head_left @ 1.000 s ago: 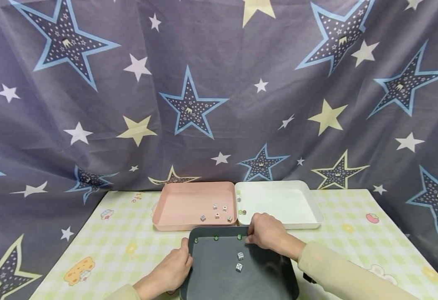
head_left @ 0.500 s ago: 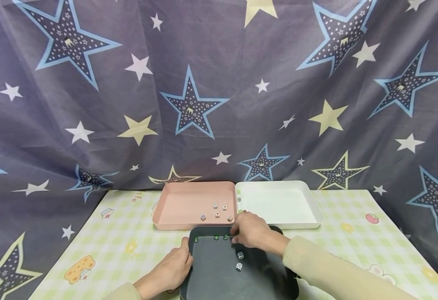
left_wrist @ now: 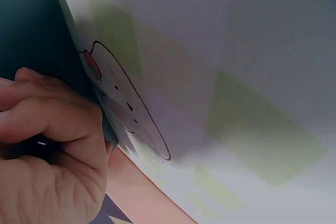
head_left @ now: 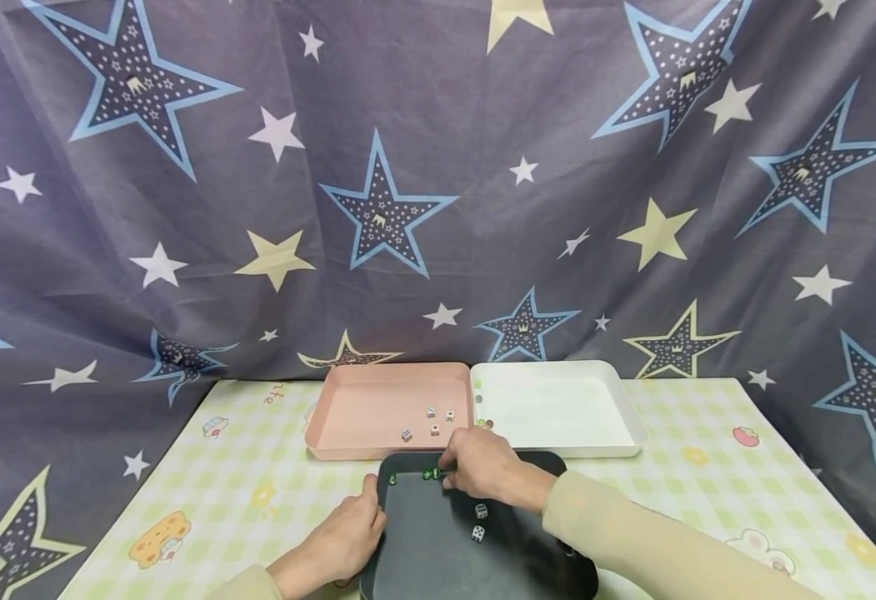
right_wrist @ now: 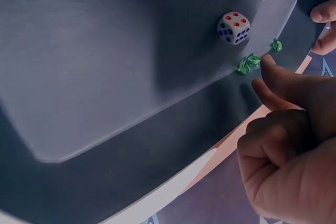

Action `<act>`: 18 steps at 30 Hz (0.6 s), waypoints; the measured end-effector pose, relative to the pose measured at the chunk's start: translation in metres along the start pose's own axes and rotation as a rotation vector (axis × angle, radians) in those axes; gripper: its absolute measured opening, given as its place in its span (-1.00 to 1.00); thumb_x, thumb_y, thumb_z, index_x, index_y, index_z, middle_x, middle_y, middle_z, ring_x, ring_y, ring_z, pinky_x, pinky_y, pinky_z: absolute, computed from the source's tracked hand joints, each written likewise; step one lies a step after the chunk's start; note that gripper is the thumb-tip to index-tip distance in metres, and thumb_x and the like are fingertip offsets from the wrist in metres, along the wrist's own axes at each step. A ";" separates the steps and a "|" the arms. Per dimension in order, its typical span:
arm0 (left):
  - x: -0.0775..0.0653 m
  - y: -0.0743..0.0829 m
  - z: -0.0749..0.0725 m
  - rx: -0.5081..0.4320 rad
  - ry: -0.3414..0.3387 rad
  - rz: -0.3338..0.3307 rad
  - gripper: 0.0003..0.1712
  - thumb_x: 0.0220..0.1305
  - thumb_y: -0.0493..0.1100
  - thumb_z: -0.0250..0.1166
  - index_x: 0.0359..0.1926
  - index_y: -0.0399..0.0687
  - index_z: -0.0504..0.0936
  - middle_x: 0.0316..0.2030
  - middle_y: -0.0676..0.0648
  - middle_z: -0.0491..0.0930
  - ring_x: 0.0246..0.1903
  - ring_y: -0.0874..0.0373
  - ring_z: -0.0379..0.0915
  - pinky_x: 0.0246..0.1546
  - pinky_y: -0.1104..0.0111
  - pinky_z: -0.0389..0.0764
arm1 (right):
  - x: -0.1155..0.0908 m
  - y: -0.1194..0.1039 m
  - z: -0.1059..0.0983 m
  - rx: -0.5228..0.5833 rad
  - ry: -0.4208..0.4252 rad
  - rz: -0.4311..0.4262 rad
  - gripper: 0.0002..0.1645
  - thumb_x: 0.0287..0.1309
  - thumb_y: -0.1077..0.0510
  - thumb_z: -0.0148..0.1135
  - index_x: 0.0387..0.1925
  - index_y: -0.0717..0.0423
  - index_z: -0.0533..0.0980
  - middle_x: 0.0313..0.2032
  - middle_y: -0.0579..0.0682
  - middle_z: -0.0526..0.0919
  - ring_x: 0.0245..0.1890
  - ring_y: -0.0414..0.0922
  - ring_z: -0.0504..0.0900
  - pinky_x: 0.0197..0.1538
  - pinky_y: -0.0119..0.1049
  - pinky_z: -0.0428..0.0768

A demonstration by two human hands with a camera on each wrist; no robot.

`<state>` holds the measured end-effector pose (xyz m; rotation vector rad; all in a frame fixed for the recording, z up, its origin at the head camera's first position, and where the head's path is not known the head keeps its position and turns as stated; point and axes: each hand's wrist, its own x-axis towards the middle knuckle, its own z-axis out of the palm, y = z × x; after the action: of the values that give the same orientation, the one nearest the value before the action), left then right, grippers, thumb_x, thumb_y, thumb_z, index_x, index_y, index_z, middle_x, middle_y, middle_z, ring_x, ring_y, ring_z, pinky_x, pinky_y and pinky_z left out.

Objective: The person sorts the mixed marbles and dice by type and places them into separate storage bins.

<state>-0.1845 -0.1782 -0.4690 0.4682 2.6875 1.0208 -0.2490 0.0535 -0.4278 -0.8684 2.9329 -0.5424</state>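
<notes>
My left hand (head_left: 347,533) grips the left rim of a dark grey tray (head_left: 438,567); the left wrist view shows its fingers (left_wrist: 47,114) curled at that edge. Along the tray's far side, my right hand (head_left: 483,467) reaches in, its extended fingertips (right_wrist: 268,64) right beside two green glass marbles (right_wrist: 249,64) that sit together. Whether skin and glass touch, I cannot tell. A third marble (head_left: 392,479) lies in the far left corner. Two white dice (head_left: 478,534) with red and blue pips rest on the tray floor, nearer the middle.
Behind the dark tray, a pink tray (head_left: 362,417) with several dice and a white tray (head_left: 558,408) with several small round pieces at its left side stand side by side. A checked cloth (head_left: 257,467) covers the table. A star-patterned curtain (head_left: 438,233) hangs behind.
My right hand has moved left along the tray's far side. One marble has shifted left with it, up to the middle marble. The left hand has stayed put.
</notes>
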 end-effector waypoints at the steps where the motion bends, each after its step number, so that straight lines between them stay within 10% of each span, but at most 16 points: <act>1: 0.000 0.000 0.000 0.001 0.000 0.000 -0.82 0.58 -0.37 -0.09 0.10 -0.37 0.27 -0.61 -0.03 0.48 -0.68 0.18 0.48 -0.71 0.33 0.53 | 0.001 -0.001 0.001 -0.002 -0.001 -0.006 -0.79 0.00 0.16 0.69 -0.26 0.01 0.84 -0.32 -0.19 0.83 -0.19 -0.15 0.76 -0.13 -0.09 0.77; 18: -0.001 0.001 -0.002 0.033 0.019 -0.006 -0.88 0.59 -0.35 -0.04 0.03 -0.33 0.28 -0.60 -0.06 0.45 -0.65 0.16 0.47 -0.65 0.30 0.52 | 0.013 -0.008 0.011 -0.035 0.003 -0.032 -0.82 0.00 0.19 0.68 -0.29 0.03 0.84 -0.37 -0.16 0.82 -0.34 -0.27 0.71 -0.39 -0.38 0.68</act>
<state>-0.1842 -0.1787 -0.4666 0.4587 2.7244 0.9862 -0.2541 0.0364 -0.4345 -0.9204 2.9444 -0.4966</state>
